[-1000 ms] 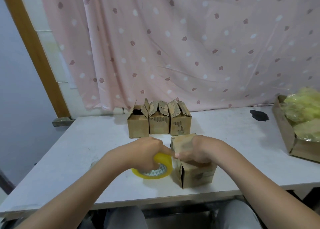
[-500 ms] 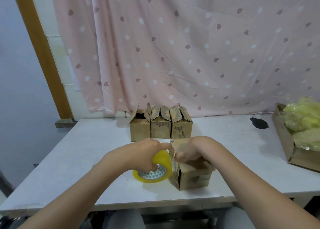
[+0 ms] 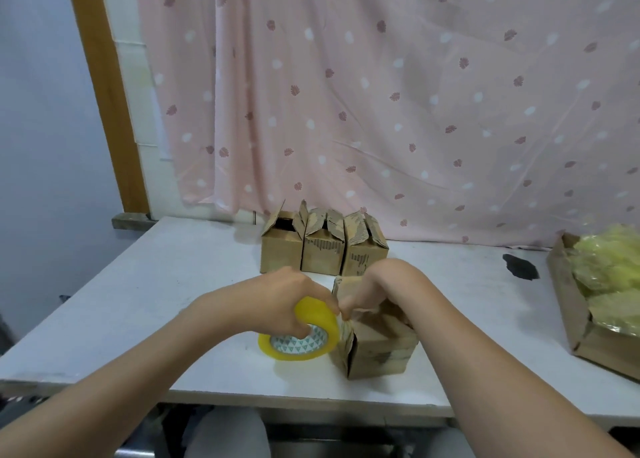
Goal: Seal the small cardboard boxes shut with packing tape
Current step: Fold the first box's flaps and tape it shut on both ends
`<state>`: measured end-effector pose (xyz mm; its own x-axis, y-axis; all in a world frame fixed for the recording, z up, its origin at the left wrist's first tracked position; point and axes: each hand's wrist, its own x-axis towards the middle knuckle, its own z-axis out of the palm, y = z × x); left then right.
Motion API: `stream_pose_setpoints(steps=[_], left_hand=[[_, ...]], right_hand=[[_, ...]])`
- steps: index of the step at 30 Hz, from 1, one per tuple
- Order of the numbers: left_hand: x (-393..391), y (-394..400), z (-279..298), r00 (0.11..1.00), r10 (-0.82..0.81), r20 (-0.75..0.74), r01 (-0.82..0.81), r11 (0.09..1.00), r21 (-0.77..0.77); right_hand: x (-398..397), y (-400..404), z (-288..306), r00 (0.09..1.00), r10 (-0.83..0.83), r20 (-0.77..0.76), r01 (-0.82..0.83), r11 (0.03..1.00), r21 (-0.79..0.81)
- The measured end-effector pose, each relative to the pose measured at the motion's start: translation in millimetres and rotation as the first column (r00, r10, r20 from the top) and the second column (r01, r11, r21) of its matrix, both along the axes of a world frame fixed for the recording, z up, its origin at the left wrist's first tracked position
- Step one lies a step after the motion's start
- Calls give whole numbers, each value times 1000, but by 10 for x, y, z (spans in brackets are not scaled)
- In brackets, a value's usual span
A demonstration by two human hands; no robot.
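A: The left hand point(image 3: 291, 301) is wrapped round the tape roll point(image 3: 301, 333), which stands on edge touching the surface point(image 3: 166, 284). The right hand point(image 3: 377, 294) pinches at the near top corner of the box point(image 3: 377, 350), just beside the roll, fingers curled down on it.

B: So what worries you?

A: The two sit so close that I can't see any free strip between them. If the end isn't stuck down well, pulling the roll away could peel it straight off the cardboard.

B: And the box itself?

A: It's light, I'd guess. Only the right hand's hold keeps it put, so a hard tug leftward might drag or tip it.

B: The flaps?

A: Hidden under the hand, so I can't tell if they lie flat. Tape laid over a lifted flap would wrinkle.

B: Anything behind?

A: Three open boxes point(image 3: 323, 246) stand in a row, near the hands. A sliding box could knock them.
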<state>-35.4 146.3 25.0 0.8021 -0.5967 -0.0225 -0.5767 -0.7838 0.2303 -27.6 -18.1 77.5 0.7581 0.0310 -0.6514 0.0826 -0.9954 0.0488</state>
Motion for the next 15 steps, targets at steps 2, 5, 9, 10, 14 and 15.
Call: stream_pose_setpoints(steps=[2,5,9,10,14,15], left_hand=[[-4,25,-24,1000,0,-16,-1,1000,-24],[-20,51,-63,1000,1,-29,-3,999,-54],[-31,58,-87,1000,0,-11,-1,998,-70],[-27,68,-83,1000,2,-8,-2,998,-62],[-69,124,-79,1000,-10,-11,10,998,-65],[-89,142,-85,1000,-7,-14,6,996,-84]], right_hand=[[-2,-46,92,1000,30,-9,-30,999,-26],[46,-56,84,996,-82,-22,81,996,-45],[106,-51,-38,991,-134,1,134,991,-27],[106,-67,-52,986,-164,11,164,986,14],[150,-204,-164,968,-253,-1,249,951,181],[158,-256,-204,955,-294,-40,295,927,233]])
